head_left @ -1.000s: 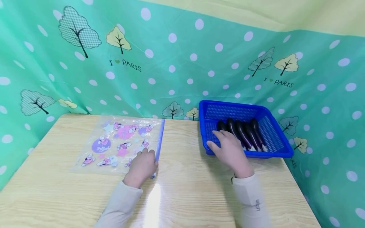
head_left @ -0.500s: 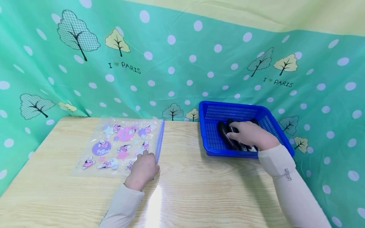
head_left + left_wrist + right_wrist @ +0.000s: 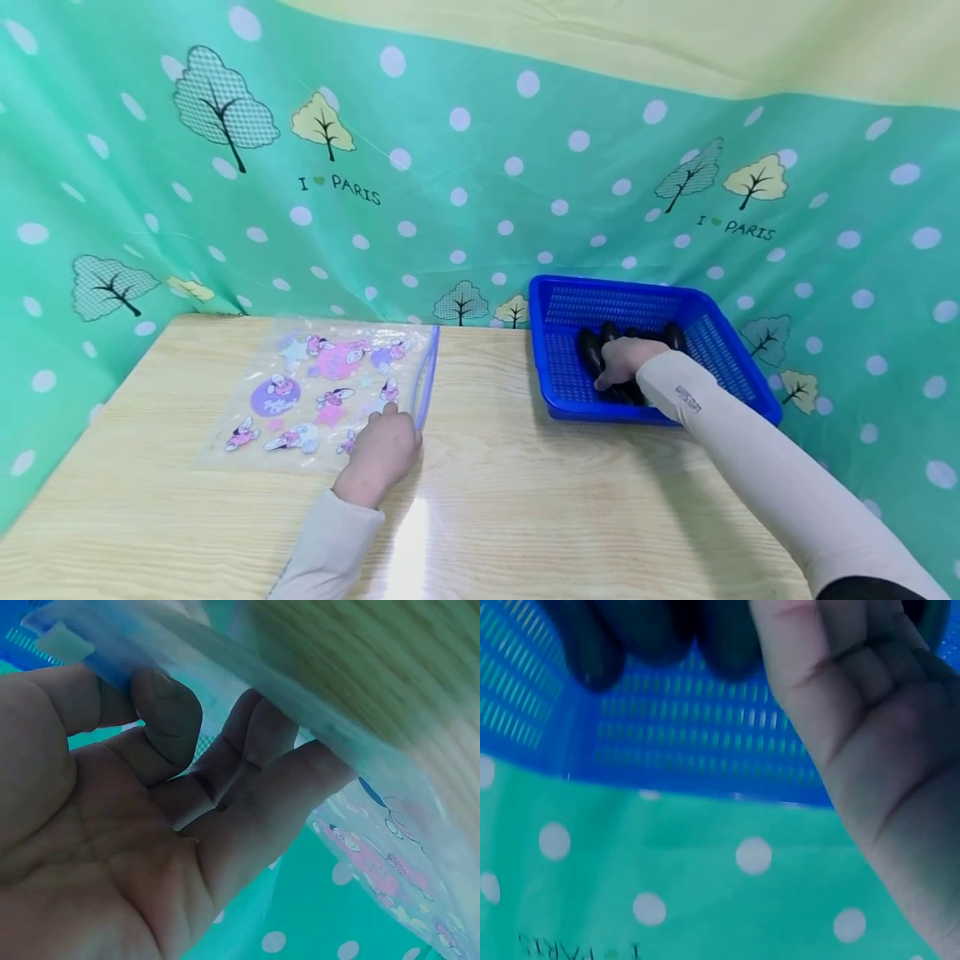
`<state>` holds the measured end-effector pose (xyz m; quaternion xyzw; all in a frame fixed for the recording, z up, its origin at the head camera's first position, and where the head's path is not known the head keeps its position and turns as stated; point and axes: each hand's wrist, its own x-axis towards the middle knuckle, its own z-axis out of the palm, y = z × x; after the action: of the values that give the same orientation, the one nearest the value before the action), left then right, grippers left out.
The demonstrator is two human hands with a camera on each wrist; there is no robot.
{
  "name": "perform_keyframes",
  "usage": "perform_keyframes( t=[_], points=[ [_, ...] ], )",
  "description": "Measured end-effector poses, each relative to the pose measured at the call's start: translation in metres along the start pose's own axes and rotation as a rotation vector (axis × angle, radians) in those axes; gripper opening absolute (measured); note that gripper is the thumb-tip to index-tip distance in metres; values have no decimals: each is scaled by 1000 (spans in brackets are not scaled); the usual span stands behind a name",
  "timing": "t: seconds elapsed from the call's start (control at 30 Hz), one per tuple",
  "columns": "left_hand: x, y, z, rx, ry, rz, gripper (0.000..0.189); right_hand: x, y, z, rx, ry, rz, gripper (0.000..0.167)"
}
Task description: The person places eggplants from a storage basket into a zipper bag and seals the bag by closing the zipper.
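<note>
A clear zip bag (image 3: 330, 400) with pink and purple cartoon prints lies flat on the left of the table. At its purple zip edge my left hand (image 3: 384, 446) pinches the bag; in the left wrist view thumb and forefinger meet at that edge near a white slider (image 3: 64, 643), the other fingers under the film. On the right, my right hand (image 3: 628, 358) reaches into a blue basket (image 3: 542, 367) and grips an eggplant among several dark eggplants (image 3: 590, 350). Most of its fingertips are hidden; the right wrist view shows eggplant ends (image 3: 727, 641) beside the fingers.
The wooden table (image 3: 480, 500) carries both things, with a stretch of bare wood between bag and basket. A green dotted cloth (image 3: 450, 167) with tree prints hangs right behind them. The basket's raised rim surrounds the eggplants.
My right hand has gone from the basket's near left edge over the eggplants and down among them, its forearm swinging right. The left hand stays at the bag's edge, where the zip side now gapes slightly.
</note>
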<state>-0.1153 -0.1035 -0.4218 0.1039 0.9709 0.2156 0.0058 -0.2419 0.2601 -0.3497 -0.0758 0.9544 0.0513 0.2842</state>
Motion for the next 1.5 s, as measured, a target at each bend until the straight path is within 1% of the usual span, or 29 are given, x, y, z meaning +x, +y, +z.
perform_keyframes(
  t=[0.07,0.17,0.23,0.33,0.37,0.47,0.53,0.6,0.67,0.7,0.77,0.8,0.9,0.97,1.03,1.07,1.13,1.2,1.27,1.33,1.4,1.5],
  points=[
    [-1,0,-1,-5,-6,-1,19,2,-1,4,23,-31,22,29],
    [-2,1,-3,-8,-19,-8,18,4,-1,9,45,-75,36,24],
    [-2,2,-5,-5,-25,-15,18,6,-2,9,51,-89,30,21],
    [-3,1,-8,-5,-43,-26,14,7,-2,5,107,-101,29,22],
    [-3,1,-8,-7,-51,-32,13,7,-2,3,131,-100,28,23],
    [-3,-1,-11,-21,-79,-50,15,6,-1,-3,258,-111,36,26],
    [-4,-2,-12,-30,-95,-58,18,5,0,-7,314,-101,9,30],
    [-5,-3,-14,-40,-104,-61,20,4,2,-10,377,-93,-21,41],
    [-7,-4,-15,-51,-109,-62,21,4,3,-15,410,-77,-68,52],
    [-7,-4,-15,-54,-112,-60,21,4,5,-17,409,-65,-90,56],
    [-8,-5,-15,-60,-118,-62,20,4,7,-23,422,-38,-123,61],
    [-9,-6,-14,-60,-120,-62,18,5,8,-26,427,-18,-138,60],
    [-10,-7,-12,-59,-123,-71,15,7,9,-33,452,116,-175,57],
    [-11,-7,-10,-55,-119,-79,15,9,7,-36,501,199,-194,57],
    [-10,-7,-7,-54,-110,-84,19,11,4,-35,535,261,-182,61],
    [-10,-7,-6,-54,-99,-79,22,12,2,-35,552,267,-177,64],
    [-10,-7,-3,-56,-69,-69,25,14,-1,-33,574,252,-162,69],
    [-10,-8,0,-55,-24,-54,27,15,-3,-32,577,230,-148,70],
    [-9,-9,2,-51,26,-37,24,13,-4,-33,571,212,-161,67],
    [-8,-11,3,-47,65,-30,20,6,-4,-35,562,218,-177,61],
    [-7,-11,2,-53,82,-27,19,-9,-4,-39,546,251,-183,57],
    [-6,-10,1,-70,81,-31,37,-41,-4,-46,539,336,-172,58]
  ],
)
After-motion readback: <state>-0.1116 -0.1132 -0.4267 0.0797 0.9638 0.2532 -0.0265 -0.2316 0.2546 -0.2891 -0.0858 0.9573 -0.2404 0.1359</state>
